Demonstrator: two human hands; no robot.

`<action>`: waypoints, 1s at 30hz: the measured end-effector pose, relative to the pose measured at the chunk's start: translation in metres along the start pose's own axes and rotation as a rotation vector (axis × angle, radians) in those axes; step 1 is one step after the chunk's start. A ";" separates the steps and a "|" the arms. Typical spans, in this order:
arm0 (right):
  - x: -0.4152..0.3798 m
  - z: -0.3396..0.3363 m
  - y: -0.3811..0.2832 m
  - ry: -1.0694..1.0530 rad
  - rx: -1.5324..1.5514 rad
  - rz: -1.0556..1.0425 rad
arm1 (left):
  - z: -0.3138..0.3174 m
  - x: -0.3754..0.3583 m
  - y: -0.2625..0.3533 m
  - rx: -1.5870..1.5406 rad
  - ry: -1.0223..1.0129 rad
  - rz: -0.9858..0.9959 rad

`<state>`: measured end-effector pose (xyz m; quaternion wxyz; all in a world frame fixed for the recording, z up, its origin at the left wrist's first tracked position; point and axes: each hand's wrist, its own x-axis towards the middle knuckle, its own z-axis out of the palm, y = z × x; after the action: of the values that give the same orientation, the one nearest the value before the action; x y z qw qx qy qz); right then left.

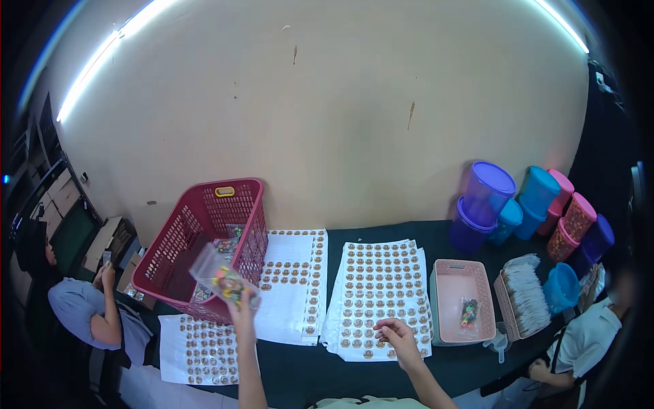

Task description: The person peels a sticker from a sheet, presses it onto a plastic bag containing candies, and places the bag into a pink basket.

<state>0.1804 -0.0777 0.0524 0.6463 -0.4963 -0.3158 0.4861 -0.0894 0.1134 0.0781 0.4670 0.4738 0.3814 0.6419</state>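
Observation:
My left hand (242, 317) is closed on the lower end of a clear plastic bag (223, 276) with small colourful pieces inside, held up in front of the red basket (184, 300). Over the lower part of a sheet of round brown stickers (379, 286), my right hand (400, 343) has its thumb and fingers pinched together. Whatever sits between those fingertips is too small to make out. Several filled bags (227, 247) lie inside the basket.
More sticker sheets (289, 300) lie beside the basket. To the right stand a pink tray (443, 327) with a filled bag (469, 313), a basket of stacked packets (526, 293), a scoop (499, 344) and coloured tubs (490, 180). People (102, 317) are at both sides.

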 end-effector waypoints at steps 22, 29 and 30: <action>0.022 -0.202 0.042 0.697 -0.804 -0.324 | -0.070 0.075 0.035 -0.932 -0.234 -0.273; 0.000 -0.237 0.056 0.871 -1.431 0.350 | -0.066 0.071 0.028 -0.928 -0.085 -0.318; 0.000 -0.230 0.052 0.834 -1.518 0.571 | -0.064 0.069 0.027 -0.910 -0.080 -0.302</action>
<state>0.3685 -0.1529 -0.0675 0.0632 -0.9831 -0.1565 0.0704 -0.1660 0.1694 0.1042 0.7292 0.1849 0.1080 0.6500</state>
